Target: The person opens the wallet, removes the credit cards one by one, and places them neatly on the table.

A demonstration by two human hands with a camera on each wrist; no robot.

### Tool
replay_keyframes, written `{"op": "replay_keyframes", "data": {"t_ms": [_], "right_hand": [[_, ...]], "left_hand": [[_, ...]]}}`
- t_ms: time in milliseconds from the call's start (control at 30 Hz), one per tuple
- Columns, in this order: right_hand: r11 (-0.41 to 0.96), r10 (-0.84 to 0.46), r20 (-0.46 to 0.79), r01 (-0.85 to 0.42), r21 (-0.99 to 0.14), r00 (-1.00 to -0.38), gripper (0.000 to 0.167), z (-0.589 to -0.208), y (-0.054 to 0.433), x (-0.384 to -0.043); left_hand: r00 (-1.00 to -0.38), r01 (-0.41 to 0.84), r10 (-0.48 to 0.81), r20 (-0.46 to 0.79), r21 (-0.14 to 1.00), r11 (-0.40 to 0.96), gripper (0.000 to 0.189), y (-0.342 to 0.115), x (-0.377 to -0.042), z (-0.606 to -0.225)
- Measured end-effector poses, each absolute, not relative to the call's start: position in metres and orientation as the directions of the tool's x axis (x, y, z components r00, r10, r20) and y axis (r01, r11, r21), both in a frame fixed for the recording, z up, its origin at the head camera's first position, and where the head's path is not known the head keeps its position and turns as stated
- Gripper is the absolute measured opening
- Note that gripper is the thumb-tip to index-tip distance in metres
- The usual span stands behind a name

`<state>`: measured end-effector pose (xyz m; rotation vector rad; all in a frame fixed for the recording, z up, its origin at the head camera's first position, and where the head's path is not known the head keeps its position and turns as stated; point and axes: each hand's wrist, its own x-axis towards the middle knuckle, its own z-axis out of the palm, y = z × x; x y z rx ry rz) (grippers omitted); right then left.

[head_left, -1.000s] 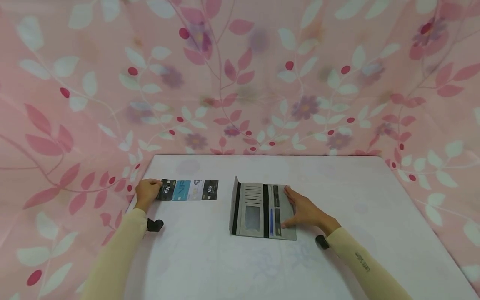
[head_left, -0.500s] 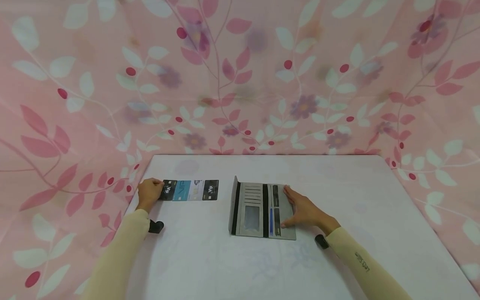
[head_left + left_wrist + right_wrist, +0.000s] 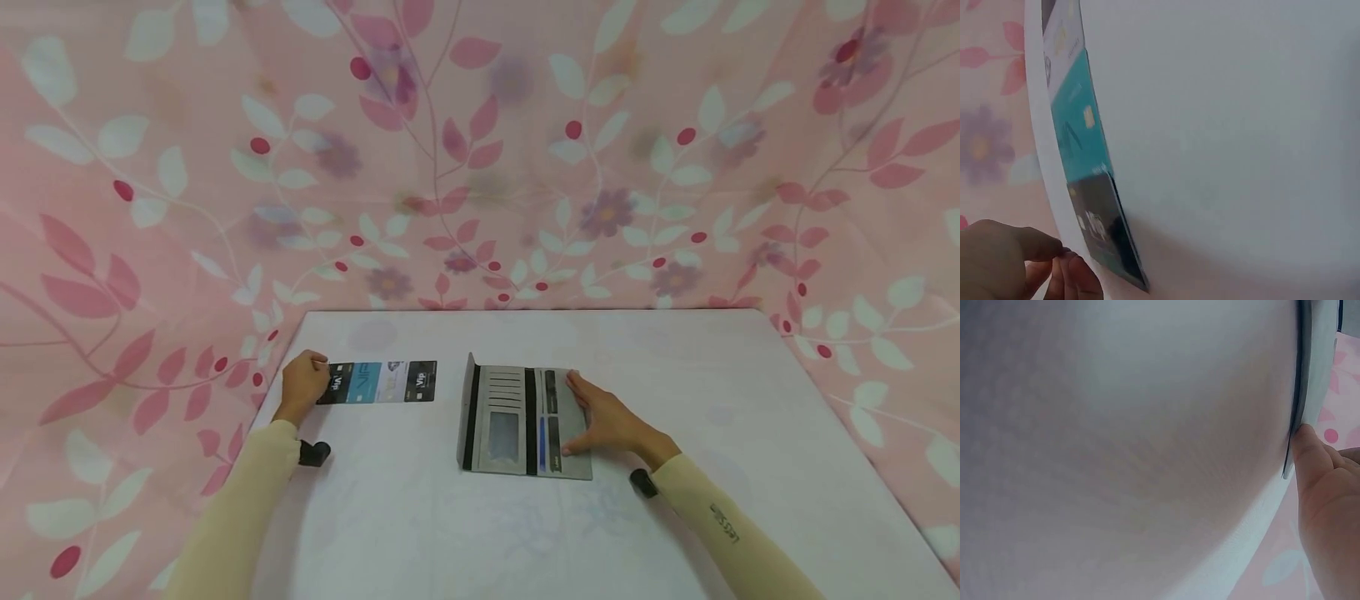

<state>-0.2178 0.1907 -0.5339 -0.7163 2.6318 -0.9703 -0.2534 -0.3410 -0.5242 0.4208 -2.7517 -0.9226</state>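
Note:
An unfolded grey wallet lies on the white table, its left flap standing up. It has slots, a clear window, black strips and a blue card at the right. My right hand rests on the right panel, thumb and fingers spread apart; the right wrist view shows a straight digit at its edge. To the left, a row of cards lies flat: black VIP, blue, white and another black. My left hand is at the row's left end, fingers curled, fingertips meeting beside the black card with nothing visible between them.
The white table reaches back to a pink floral cloth, which hangs behind it and at both sides. Dark wrist cameras sit under both forearms, close over the tabletop.
My left hand has shifted a little to the right along the end of the card row. The right hand and the wallet stay in place.

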Motion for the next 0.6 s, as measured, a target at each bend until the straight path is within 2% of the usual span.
{"op": "replay_keyframes", "data": {"t_ms": [100,300,600], "right_hand": [[0.653,-0.526,-0.055,-0.361,-0.666,-0.849,0.139,-0.533,0.191,-0.218],[0.652,-0.525,-0.048,-0.365,-0.665,-0.85,0.139,-0.533,0.19,-0.218],[0.648,-0.52,-0.063,-0.346,-0.679,-0.852,0.138,-0.531,0.189,-0.217]], "left_hand": [[-0.95,-0.118,-0.272,0.154,0.629,0.768,0.025,-0.324,-0.26,-0.518],[-0.977,0.085,-0.073,0.201,0.68,0.729,0.024,-0.269,-0.271,-0.497],[-0.973,0.211,0.201,0.115,0.797,0.566,0.017,-0.165,-0.278,-0.479]]}}
